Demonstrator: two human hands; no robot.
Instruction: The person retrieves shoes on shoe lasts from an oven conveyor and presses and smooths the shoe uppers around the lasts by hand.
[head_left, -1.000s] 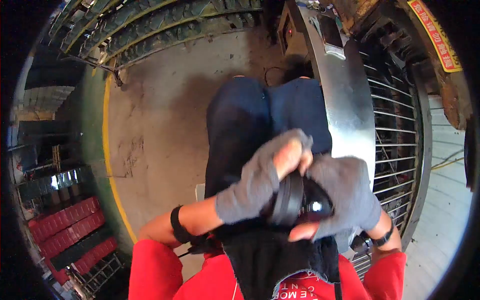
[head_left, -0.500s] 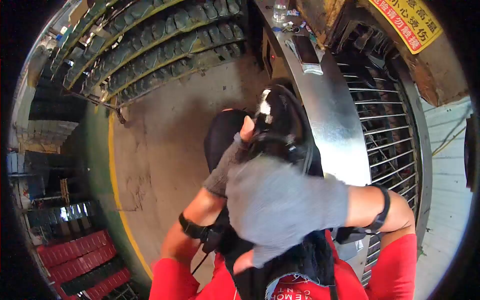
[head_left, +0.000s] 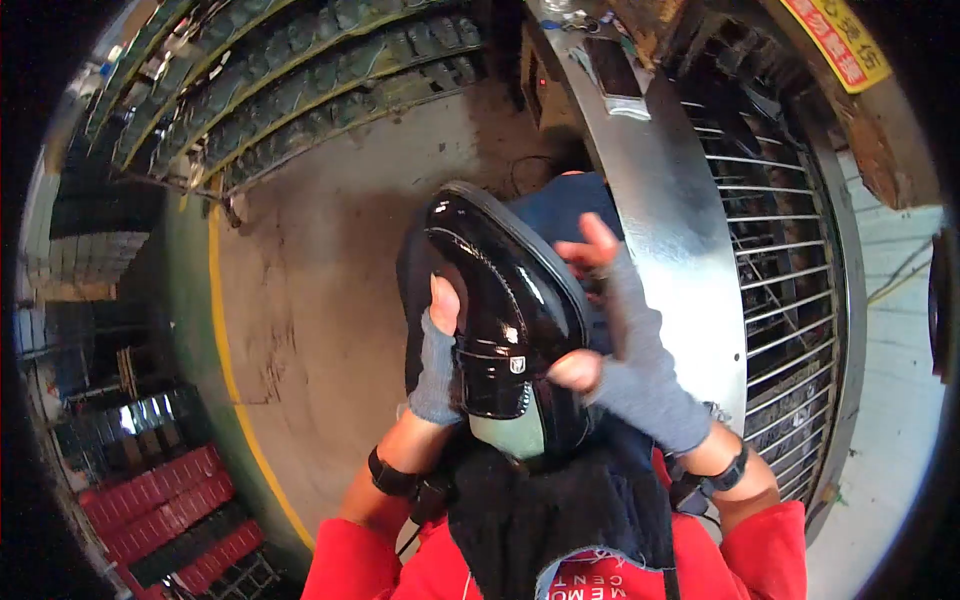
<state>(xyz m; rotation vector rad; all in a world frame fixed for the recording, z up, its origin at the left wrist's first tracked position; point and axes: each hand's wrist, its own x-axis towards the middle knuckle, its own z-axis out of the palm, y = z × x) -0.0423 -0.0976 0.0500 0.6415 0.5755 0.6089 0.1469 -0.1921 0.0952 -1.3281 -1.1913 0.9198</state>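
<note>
A glossy black leather shoe (head_left: 490, 270) lies over my lap, its toe pointing away from me. It carries a small silver badge, and a pale green shoe last (head_left: 512, 430) shows in its opening. My left hand (head_left: 440, 345), in a grey fingerless glove, grips the shoe's left side with the thumb on top; its other fingers are hidden beneath. On the other side, my right hand (head_left: 630, 340), gloved alike, has its fingers spread. The right thumb is at the shoe's side near the badge; whether it touches I cannot tell.
Along my right runs a metal bench (head_left: 680, 250) bearing a phone-like dark object (head_left: 612, 70). Beyond it is a barred metal rack (head_left: 775, 250). A yellow and red warning sign (head_left: 840, 45) hangs above. Shelves of shoe-like forms (head_left: 330, 80) stand at far left.
My right hand has swung from across my body to the shoe's right side, its fingers now spread. The shoe has turned and come closer, showing its badge and green last.
</note>
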